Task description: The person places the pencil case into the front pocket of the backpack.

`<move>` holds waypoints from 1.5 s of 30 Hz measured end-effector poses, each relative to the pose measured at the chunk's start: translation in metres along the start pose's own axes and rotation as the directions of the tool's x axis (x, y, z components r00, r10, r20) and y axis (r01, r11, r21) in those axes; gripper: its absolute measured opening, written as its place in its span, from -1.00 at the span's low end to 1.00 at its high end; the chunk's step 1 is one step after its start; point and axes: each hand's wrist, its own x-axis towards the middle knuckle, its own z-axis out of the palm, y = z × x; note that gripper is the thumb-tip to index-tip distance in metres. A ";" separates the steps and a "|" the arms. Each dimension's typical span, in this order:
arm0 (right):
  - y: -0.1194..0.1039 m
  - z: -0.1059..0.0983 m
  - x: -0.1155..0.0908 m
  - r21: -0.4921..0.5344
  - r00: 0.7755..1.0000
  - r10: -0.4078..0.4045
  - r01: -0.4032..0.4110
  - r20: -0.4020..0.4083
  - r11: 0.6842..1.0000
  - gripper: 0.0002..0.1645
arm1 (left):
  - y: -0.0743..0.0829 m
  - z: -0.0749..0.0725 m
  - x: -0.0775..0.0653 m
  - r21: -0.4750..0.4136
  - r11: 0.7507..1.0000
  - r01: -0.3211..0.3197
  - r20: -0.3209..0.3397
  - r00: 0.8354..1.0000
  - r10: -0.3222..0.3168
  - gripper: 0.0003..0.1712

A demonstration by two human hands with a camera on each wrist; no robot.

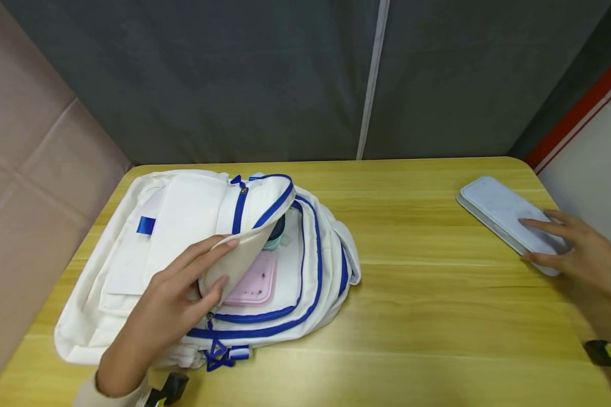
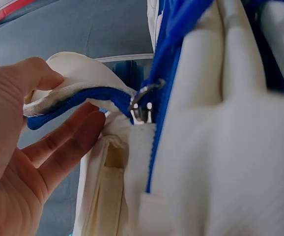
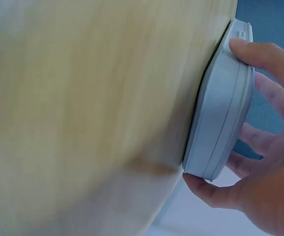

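A white backpack (image 1: 183, 209) with blue zippers lies on its back on the table. My left hand (image 1: 175, 288) pinches the edge of its front pocket flap (image 1: 239, 260) between thumb and fingers and holds it lifted; the left wrist view shows the blue-trimmed flap (image 2: 78, 101) in that grip. Inside the open pocket sit a flat pink case (image 1: 257, 280) and a dark and teal item (image 1: 275, 234), partly hidden by the flap. At the table's right, my right hand (image 1: 580, 249) grips a pale blue oblong hard case (image 1: 504, 209), thumb and fingers along its edges.
The wooden table (image 1: 412, 311) has rounded back corners. Behind it hangs a dark grey curtain (image 1: 234, 85), with a pinkish panel (image 1: 30, 141) on the left. A blue star charm (image 1: 216, 355) hangs from the backpack's zipper near the front.
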 end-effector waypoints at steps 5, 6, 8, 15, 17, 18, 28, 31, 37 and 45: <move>-0.003 0.001 -0.002 0.028 0.999 0.037 -0.037 0.008 0.999 -0.12 | 0.002 -0.001 -0.001 0.053 0.998 0.018 0.023 1.000 -0.019 -0.18; -0.004 0.000 -0.002 0.032 0.999 0.050 -0.050 0.012 0.998 -0.14 | 0.002 -0.001 -0.001 0.051 0.999 0.016 0.021 1.000 -0.017 -0.17; -0.006 0.000 -0.003 0.046 0.997 0.073 -0.074 0.017 0.996 -0.17 | 0.002 -0.001 0.000 0.044 0.999 0.005 0.012 1.000 -0.005 -0.15; -0.016 -0.003 -0.005 0.118 0.991 0.131 -0.135 0.039 0.984 -0.18 | 0.001 0.003 0.001 0.024 0.996 -0.091 -0.058 0.994 0.092 -0.20; -0.020 -0.003 -0.004 0.132 0.991 0.130 -0.134 0.041 0.982 -0.19 | 0.000 0.004 0.001 0.013 0.994 -0.110 -0.067 0.992 0.111 -0.36; -0.022 -0.003 -0.004 0.138 0.991 0.125 -0.129 0.038 0.982 -0.20 | 0.000 0.004 0.000 0.010 0.993 -0.119 -0.071 0.990 0.120 -0.43; -0.040 0.001 -0.003 0.166 0.999 0.017 -0.009 -0.047 0.986 -0.31 | 0.003 0.004 0.001 -0.013 0.990 -0.142 -0.070 0.988 0.141 -0.20; -0.045 0.002 -0.003 0.132 0.997 -0.024 0.033 -0.070 0.991 -0.32 | 0.003 0.005 0.001 -0.016 0.990 -0.138 -0.075 0.988 0.137 -0.04; -0.060 0.003 -0.001 0.140 0.995 -0.063 0.073 -0.074 0.987 -0.34 | 0.002 0.004 0.001 -0.064 0.989 -0.131 -0.095 0.988 0.124 -0.03; -0.091 0.011 -0.004 0.190 0.999 -0.044 0.042 0.002 0.981 -0.31 | 0.001 0.000 0.002 -0.157 0.986 -0.046 -0.062 0.997 0.037 -0.44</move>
